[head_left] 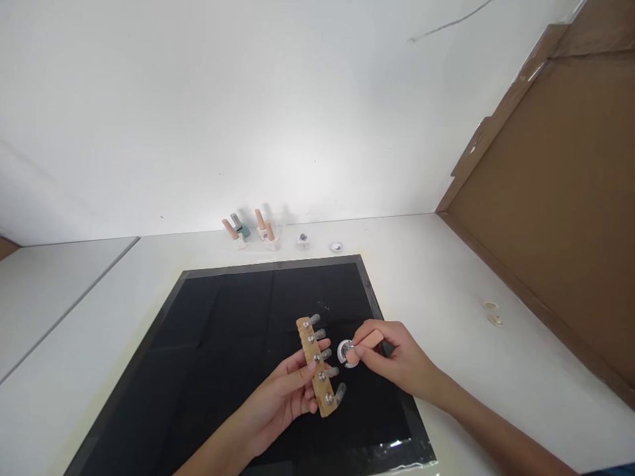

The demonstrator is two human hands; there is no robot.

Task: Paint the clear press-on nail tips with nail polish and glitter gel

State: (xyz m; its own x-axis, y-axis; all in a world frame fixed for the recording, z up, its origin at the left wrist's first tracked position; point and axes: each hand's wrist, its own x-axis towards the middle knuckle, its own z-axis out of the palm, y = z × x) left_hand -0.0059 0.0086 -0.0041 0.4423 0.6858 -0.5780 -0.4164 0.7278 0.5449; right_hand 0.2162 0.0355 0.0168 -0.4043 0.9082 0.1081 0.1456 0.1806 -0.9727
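My left hand [296, 389] grips a narrow wooden nail-tip stand [321, 385] with wavy edges, tilted above the black mat. Several clear, glittery nail tips [326, 355] stick out to the right from silver round mounts along it. Just right of the tips, my right hand [391, 350] pinches a flat peach-coloured piece [373, 339], whose exact kind I cannot tell. Its rounded lower end overlaps a small round white pot [341, 350] with something silvery inside. Whether my fingers also touch the pot is hidden.
A black mat [223, 344] with taped edges covers the white table [461, 284]. Along the wall stand several nail polish bottles [270, 239], a small clear jar [303, 242] and a round white lid [336, 247]. Two small beige pieces [492, 315] lie right, near a brown panel [555, 198].
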